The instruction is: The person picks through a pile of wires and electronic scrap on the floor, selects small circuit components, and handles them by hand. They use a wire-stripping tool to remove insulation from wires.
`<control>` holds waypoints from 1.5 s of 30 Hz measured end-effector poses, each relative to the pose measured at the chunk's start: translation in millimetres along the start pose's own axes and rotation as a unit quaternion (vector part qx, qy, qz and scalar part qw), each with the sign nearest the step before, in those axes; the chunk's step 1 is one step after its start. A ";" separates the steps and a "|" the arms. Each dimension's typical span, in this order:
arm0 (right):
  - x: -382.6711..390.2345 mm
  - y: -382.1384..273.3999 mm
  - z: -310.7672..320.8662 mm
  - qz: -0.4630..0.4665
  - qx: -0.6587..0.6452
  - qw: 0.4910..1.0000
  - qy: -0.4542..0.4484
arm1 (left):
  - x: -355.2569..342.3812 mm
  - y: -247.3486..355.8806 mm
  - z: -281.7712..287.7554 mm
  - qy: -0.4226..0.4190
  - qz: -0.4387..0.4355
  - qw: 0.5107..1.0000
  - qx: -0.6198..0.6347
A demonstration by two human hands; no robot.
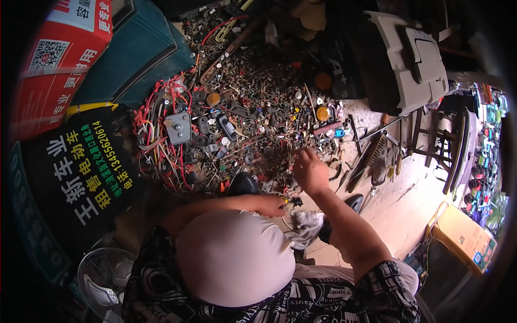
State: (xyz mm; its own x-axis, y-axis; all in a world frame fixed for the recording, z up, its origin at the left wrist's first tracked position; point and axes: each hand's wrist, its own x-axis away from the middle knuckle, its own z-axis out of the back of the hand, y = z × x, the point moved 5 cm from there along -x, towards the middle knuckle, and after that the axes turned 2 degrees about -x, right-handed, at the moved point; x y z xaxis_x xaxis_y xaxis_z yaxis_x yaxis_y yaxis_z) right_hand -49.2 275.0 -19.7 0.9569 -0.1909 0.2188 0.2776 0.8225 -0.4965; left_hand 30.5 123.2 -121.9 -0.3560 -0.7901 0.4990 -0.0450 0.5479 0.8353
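My left hand [273, 205] is closed in front of my knee, its forearm reaching across from the left. At its fingertips is a small black part [294, 202] with a bit of yellow beside it; its kind is too small to tell. Over the near right edge of a wide heap of small parts [258, 107] is my right hand [311, 171], fingers bent and pressed together. Anything between those fingers is too small to make out. Screws, washers and plastic bits make up much of the heap. A grey plate-like box [178, 128] and red wires [142, 116] lie on its left side.
Long hand tools and a brush [371, 161] lie on the floor at the right. Beyond them stand a small dark stool [439, 134] and a cardboard box [466, 237]. A teal box [140, 54] borders the heap at far left; a fan [105, 277] stands near left.
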 end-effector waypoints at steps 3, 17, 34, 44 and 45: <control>-38.0 -10.0 0.8 0.005 -0.016 1.000 0.010 | 8.2 8.8 4.8 -0.004 0.014 1.000 0.010; -27.8 -81.4 -79.6 0.125 0.033 0.980 -0.151 | 3.5 10.3 0.1 -0.003 0.024 0.997 0.077; -74.2 -50.0 -25.4 0.090 0.023 0.995 0.037 | 3.6 2.6 4.8 -0.003 0.005 1.000 0.015; -60.9 -20.8 -42.5 -0.013 -0.020 1.000 0.000 | 4.7 1.9 4.7 0.010 -0.010 0.999 0.041; -63.8 -22.7 -39.9 -0.014 -0.006 1.000 0.015 | 6.5 2.5 5.5 0.003 -0.001 0.999 0.053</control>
State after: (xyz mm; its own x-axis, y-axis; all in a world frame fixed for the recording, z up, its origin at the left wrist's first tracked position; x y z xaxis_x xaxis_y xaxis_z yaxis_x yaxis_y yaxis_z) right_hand -113.1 247.2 -55.9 0.9509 -0.2297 0.2072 0.3048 0.8101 -0.5009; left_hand 23.0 121.0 -117.8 -0.3495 -0.7926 0.4997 -0.1446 0.5726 0.8070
